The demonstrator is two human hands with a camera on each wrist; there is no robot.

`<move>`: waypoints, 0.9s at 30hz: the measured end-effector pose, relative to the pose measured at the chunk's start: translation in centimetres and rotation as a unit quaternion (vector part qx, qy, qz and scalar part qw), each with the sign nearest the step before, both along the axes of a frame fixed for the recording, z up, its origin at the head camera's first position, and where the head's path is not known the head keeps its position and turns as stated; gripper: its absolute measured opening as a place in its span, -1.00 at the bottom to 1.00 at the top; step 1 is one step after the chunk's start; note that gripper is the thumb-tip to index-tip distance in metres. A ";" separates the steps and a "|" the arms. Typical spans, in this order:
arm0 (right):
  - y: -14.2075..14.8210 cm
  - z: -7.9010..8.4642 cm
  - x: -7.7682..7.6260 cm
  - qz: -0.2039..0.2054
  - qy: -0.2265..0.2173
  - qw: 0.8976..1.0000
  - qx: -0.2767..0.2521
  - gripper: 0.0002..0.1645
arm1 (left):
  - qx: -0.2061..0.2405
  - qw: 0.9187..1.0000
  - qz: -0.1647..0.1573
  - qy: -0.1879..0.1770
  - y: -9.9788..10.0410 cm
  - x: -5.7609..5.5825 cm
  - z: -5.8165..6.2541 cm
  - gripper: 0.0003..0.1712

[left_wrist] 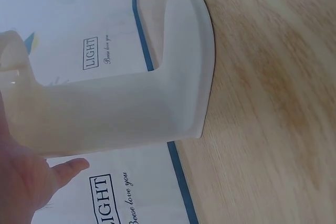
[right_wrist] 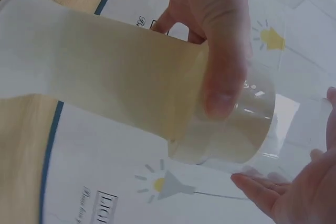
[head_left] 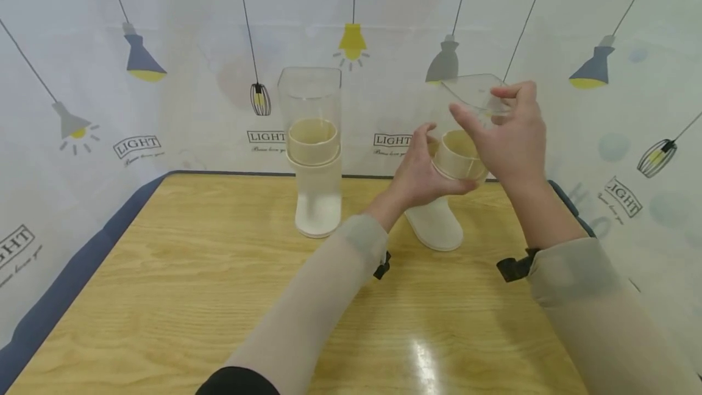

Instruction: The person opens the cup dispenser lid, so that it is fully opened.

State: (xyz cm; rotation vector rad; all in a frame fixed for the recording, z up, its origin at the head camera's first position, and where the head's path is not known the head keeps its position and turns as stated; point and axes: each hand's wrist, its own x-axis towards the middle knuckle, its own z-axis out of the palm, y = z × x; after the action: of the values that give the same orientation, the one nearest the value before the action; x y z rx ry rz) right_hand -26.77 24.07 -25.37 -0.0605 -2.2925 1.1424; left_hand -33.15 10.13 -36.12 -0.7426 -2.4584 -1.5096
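A cream-white dispenser stand (head_left: 439,230) with a foot jutting forward stands on the table at the right, leaning somewhat in the head view. My left hand (head_left: 422,169) grips it round its top collar, the thumb lying across the front in the right wrist view. Set on that collar is a clear, see-through container (head_left: 466,87). My right hand (head_left: 515,133) holds this container near its upper rim, thumb on one side and fingers curled on the other. In the left wrist view the stand's column (left_wrist: 110,108) runs down to its foot on the wood.
A second dispenser (head_left: 318,194) of the same kind stands upright to the left, its clear container (head_left: 309,90) on top. Both are near the back edge of the wooden table (head_left: 219,297). Behind hangs a white cloth (head_left: 192,78) printed with lamps.
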 end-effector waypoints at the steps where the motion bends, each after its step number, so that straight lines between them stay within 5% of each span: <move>1: 0.1 0.1 0.1 0.000 -0.007 1.000 -0.008 -0.04 | 0.002 1.000 -0.004 -0.001 0.0 0.0 0.0 0.58; 8: 0.1 0.2 0.8 0.035 -0.021 0.999 0.022 0.07 | -0.010 1.000 -0.013 -0.001 -0.2 -0.1 -0.1 0.59; 14: 0.8 0.4 1.1 0.030 -0.031 0.999 0.005 -0.03 | -0.004 1.000 -0.023 -0.002 -0.2 -0.1 0.1 0.59; 20: 0.3 0.4 1.4 0.030 0.017 0.996 0.084 -0.02 | -0.015 0.999 -0.028 0.002 -0.4 0.0 0.3 0.57; 27: 0.5 1.1 1.6 0.017 -0.010 0.999 0.026 0.01 | -0.004 0.999 -0.047 -0.009 -0.8 -0.3 0.6 0.56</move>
State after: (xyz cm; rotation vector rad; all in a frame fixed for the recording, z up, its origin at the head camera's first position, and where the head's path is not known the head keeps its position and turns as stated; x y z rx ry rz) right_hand -25.19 24.62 -24.27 -0.0142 -2.3483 1.1029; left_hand -33.49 9.37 -35.54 -0.8596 -2.4762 -1.5473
